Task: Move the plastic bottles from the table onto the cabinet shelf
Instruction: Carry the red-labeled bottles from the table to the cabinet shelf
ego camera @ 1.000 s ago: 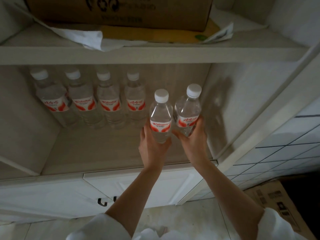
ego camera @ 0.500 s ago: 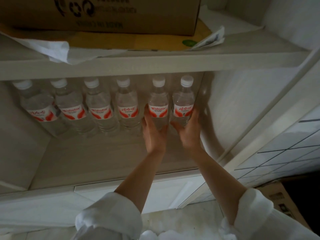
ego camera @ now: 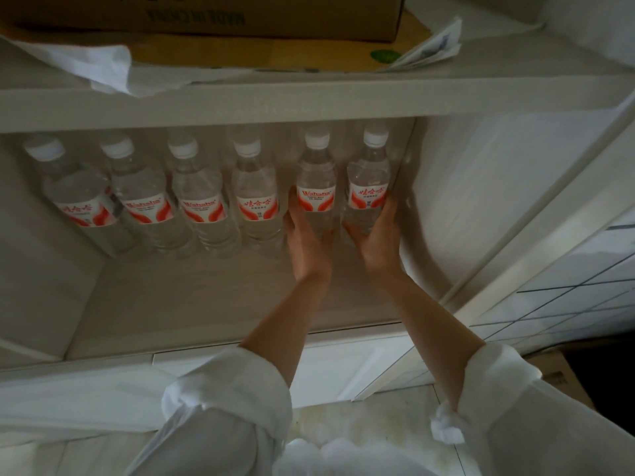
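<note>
Six plastic bottles stand in a row at the back of the cabinet shelf (ego camera: 206,304), white caps up. The left hand (ego camera: 307,242) curls its fingers round the fifth bottle (ego camera: 316,187); the right hand (ego camera: 376,237) grips the sixth bottle (ego camera: 368,182), just beside the cabinet's side wall at 3 o'clock. Four other bottles (ego camera: 192,197) stand toward 9 o'clock. At 12 o'clock, on the shelf above, lies a cardboard box (ego camera: 240,15) with white paper (ego camera: 113,67) beside it.
</note>
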Action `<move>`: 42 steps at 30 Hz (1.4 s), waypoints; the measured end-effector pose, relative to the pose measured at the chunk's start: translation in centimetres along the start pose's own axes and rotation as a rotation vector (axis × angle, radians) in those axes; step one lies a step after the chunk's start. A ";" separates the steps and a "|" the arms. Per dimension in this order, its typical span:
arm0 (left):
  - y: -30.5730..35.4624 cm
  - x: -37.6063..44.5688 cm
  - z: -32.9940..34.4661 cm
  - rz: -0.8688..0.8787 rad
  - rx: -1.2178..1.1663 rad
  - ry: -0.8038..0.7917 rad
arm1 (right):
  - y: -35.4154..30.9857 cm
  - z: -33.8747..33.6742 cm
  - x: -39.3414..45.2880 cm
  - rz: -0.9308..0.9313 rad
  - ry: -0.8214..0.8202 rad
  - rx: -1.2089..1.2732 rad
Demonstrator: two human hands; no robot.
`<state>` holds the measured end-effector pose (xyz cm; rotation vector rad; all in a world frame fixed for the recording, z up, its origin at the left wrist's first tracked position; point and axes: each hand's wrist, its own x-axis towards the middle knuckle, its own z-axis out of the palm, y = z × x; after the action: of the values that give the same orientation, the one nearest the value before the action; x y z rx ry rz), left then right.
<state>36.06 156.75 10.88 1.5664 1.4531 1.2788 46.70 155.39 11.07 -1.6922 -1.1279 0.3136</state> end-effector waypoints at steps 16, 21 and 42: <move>-0.7 -5.7 -5.9 -0.009 0.119 -0.184 | -1.5 -2.1 -5.6 0.080 -0.130 -0.095; -1.2 -8.5 -8.8 0.005 0.112 -0.132 | -2.6 -2.6 -9.9 0.088 -0.277 -0.111; -3.7 -39.6 -17.8 -0.645 0.297 0.815 | -5.3 -4.1 -30.0 -0.501 -1.342 0.058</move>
<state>21.53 116.25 4.26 0.5765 2.4770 1.3756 30.94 129.14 8.31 -0.9467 -2.3846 1.2235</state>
